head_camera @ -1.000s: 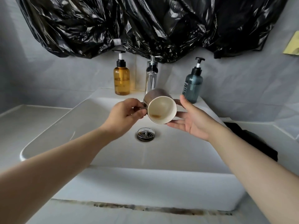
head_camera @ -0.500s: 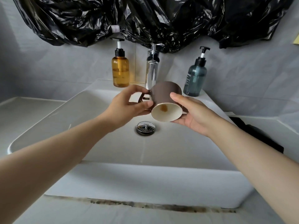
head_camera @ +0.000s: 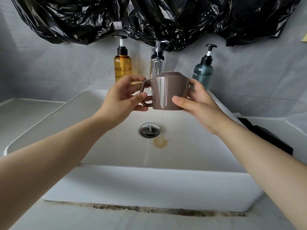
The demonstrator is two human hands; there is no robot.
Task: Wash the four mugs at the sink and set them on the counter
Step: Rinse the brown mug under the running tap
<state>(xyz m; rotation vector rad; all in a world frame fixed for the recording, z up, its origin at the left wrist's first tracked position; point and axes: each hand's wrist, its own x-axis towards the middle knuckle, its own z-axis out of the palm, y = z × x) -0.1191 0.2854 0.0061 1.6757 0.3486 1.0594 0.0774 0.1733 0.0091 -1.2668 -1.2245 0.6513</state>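
Pale grey counter point(head_camera: 49, 219) runs along the bottom edge, w/ a dark grimy seam where it meets the white rectangular sink point(head_camera: 149, 185). Two bare forearms reach in from the lower corners over the front rim. In the basin, a tan puddle point(head_camera: 160, 142) lies just this side of the chrome drain point(head_camera: 150, 129).

Above and a bit beyond the drain, a brown mug point(head_camera: 167, 92) is held in mid-air btwn both hands. It is upside down: base up, mouth facing the basin, so its long axis is vertical. A thin drip hangs from the rim. The handle points to the person's left.

The left hand point(head_camera: 119, 103) pinches that handle, thumb and fingers curled round it. The right hand point(head_camera: 197, 103) cups the opposite wall, thumb on the near side, fingers wrapped behind. Both hands are level w/ the mug and equally near; neither is free.

Straight behind the mug stands the chrome tap point(head_camera: 157, 63); no water seen running. An amber pump bottle point(head_camera: 123, 65) stands left of it, a teal pump bottle point(head_camera: 203, 72) right. Crumpled black plastic point(head_camera: 149, 17) covers the wall above.

Judgement: dregs prob. tipped out, washing not begun. Next the mug needs turning mouth-up under the tap. The left hand's handle grip could carry it alone, freeing the right hand for the tap. Other 3 mugs not in view.
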